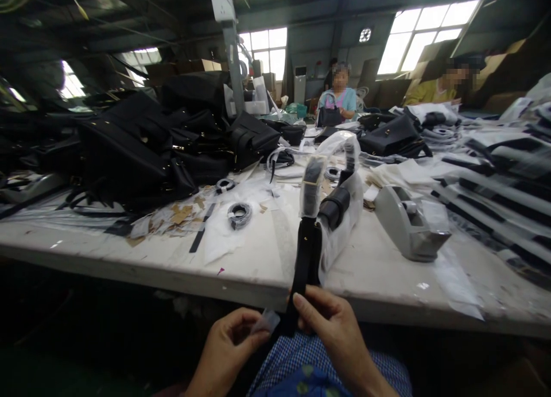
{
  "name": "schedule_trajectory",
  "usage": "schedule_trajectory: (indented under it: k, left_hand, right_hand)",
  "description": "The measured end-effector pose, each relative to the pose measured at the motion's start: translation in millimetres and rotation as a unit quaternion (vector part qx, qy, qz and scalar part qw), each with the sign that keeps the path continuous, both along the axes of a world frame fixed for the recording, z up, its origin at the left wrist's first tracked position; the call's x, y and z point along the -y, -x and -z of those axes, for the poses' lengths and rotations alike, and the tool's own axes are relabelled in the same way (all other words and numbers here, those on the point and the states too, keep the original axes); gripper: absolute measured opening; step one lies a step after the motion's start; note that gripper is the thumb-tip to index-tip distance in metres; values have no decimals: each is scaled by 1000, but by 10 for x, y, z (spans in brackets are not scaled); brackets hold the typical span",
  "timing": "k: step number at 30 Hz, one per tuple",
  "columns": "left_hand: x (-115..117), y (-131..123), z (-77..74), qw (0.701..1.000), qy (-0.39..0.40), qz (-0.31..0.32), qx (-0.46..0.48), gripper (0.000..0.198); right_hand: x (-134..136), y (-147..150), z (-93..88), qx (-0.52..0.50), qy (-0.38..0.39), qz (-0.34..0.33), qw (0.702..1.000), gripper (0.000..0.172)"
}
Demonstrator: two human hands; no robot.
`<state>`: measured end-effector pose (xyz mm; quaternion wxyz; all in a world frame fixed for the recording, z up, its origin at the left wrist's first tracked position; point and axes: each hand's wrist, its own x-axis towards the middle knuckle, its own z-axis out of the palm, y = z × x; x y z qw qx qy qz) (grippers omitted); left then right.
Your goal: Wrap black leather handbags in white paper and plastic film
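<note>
Between the thumb and fingers of my left hand (235, 345) is a small piece of clear plastic film (267, 321). My right hand (333, 328) pinches a black strap (301, 271) that runs down over the table's front edge. That strap joins a black handbag (333, 207) standing on the table, its body partly covered in white wrapping (344, 236). Clear wrap covers the upper strap part (312, 182) and the handle loop (344, 141). Where the strap's lower end goes, below my hands, I cannot make out.
Right of the handbag stands a grey tape dispenser (408, 225). Black bags (138, 139) are heaped at the left; coiled cords (239, 215) and paper scraps (183, 213) lie on the white table (258, 271). Wrapped straps (486, 196) spread at the right. Two people (340, 98) sit across.
</note>
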<state>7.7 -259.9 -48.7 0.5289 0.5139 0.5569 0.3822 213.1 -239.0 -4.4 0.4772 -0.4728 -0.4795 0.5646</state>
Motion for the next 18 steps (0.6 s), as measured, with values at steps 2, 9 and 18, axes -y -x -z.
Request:
schedule_trajectory:
  k: [2, 9, 18]
  left_hand:
    - [35, 3, 21, 1000, 2, 5, -1, 16]
    - [123, -45, 57, 999, 21, 23, -26, 13]
    - [126, -103, -19, 999, 36, 39, -1, 16]
  right_hand:
    - [11, 22, 10, 7, -8, 10, 1000, 40]
    - [29, 64, 30, 13, -16, 30, 999, 36]
    - [14, 97, 51, 10, -19, 32, 999, 34]
